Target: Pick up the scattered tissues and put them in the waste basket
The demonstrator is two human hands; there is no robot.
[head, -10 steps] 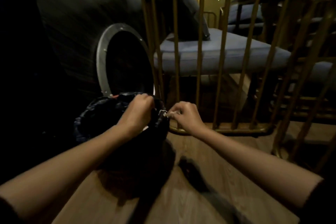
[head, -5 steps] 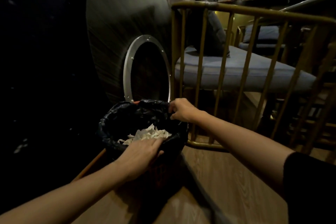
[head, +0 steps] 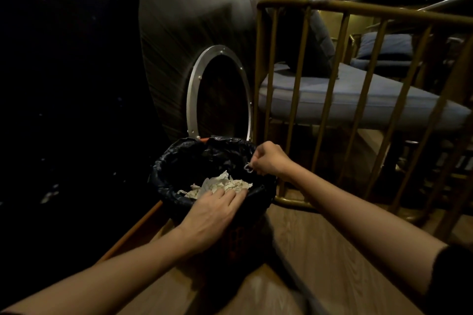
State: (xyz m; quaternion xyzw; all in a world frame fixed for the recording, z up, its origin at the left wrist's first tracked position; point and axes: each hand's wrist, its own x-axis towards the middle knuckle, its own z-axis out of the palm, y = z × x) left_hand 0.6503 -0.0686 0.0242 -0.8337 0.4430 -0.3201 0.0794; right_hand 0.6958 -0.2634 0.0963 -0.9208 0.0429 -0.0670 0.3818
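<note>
The waste basket (head: 176, 161) stands on the wooden floor, lined with a black plastic bag. Crumpled white tissues (head: 220, 183) lie piled inside it. My left hand (head: 212, 212) rests on the basket's near rim, fingers curled over the bag's edge and touching the tissues. My right hand (head: 268, 158) is at the far right rim, closed around a small white scrap of tissue (head: 247, 168) that sticks out under the fingers, just above the basket's opening.
A brass-coloured railing (head: 302, 100) stands right behind the basket, with a grey cushioned bench (head: 358, 100) beyond it. A dark curved wall with a round metal-ringed opening (head: 217, 94) rises behind the basket. The left side is dark.
A second ago both hands were together at the basket's right rim. My left hand has since moved to the near rim. The view has risen, so the tissues inside show.
</note>
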